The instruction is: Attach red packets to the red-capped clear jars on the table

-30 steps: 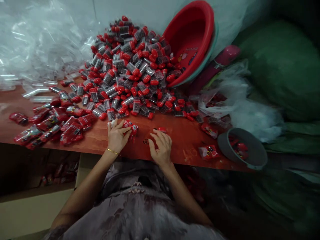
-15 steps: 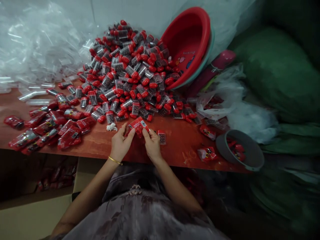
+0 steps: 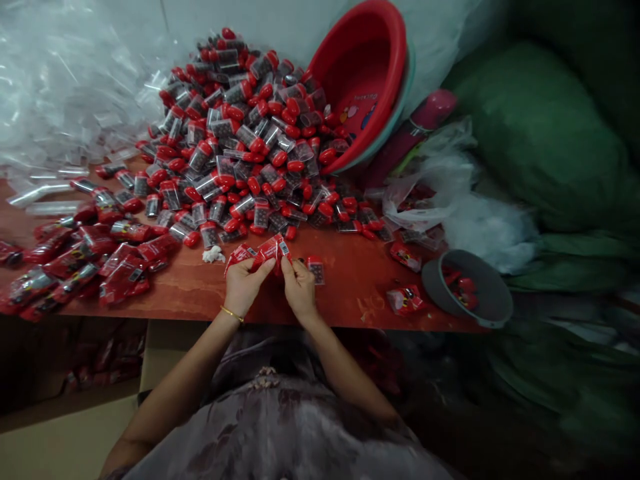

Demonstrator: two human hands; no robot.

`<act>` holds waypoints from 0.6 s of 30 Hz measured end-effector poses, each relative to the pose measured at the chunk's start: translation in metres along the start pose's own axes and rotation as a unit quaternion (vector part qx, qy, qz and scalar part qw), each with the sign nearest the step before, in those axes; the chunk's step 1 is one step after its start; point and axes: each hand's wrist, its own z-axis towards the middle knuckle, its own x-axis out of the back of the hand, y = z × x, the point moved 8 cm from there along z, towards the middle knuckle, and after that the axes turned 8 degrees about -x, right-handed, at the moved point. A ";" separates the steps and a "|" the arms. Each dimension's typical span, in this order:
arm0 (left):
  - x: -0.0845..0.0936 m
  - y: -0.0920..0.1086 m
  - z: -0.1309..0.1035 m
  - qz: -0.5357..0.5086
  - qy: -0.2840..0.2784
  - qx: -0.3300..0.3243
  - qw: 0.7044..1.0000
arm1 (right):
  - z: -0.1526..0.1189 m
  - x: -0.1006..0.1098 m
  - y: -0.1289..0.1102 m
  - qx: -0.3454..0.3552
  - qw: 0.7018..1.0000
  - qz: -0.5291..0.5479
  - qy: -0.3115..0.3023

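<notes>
Both hands are working at the front edge of the red-brown counter (image 3: 340, 303). The left hand (image 3: 243, 290), with a gold bracelet (image 3: 232, 313) circling its wrist, is pinching a red printed packet (image 3: 273, 249) between thumb and fingers. The right hand (image 3: 300, 291) is gripping the packet's other side, its fingers closed on the film near a barcode label (image 3: 284, 248). More red film is showing above the left fingers; whether it belongs to the same packet, I cannot tell. The packet is sitting just above the counter, between the hands.

Just beside the right hand, a clear container with dark contents (image 3: 316, 271) is lying on the counter. A crumpled white scrap (image 3: 213, 254) is resting near the left hand. Behind them, a large heap of red-capped clear containers (image 3: 235, 143) is spreading back toward the wall, partly against a tilted red basin (image 3: 360, 67). To the left, filled red packets (image 3: 120, 270) are lying in a loose pile, with clear plastic sleeves (image 3: 95, 93) massing behind. To the right, a single red packet (image 3: 406, 300) is lying near a grey bowl (image 3: 495, 293), which is holding red pieces (image 3: 463, 290).
</notes>
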 end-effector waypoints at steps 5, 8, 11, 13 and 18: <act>0.005 0.016 0.013 0.242 -0.024 -0.090 0.966 | 0.017 0.020 0.027 -0.088 0.994 0.016 0.060; -0.013 0.024 0.024 0.400 -0.081 -0.151 0.900 | 0.022 0.029 0.029 -0.076 0.994 0.024 0.078; -0.029 0.026 0.036 0.516 -0.104 -0.176 0.832 | 0.022 0.030 0.024 -0.055 0.995 0.030 0.074; -0.035 0.027 0.042 0.548 -0.115 -0.182 0.808 | 0.021 0.031 0.024 -0.055 0.994 0.042 0.079; -0.038 0.038 0.045 0.536 -0.127 -0.238 0.800 | 0.019 0.027 0.032 -0.081 0.990 0.090 0.068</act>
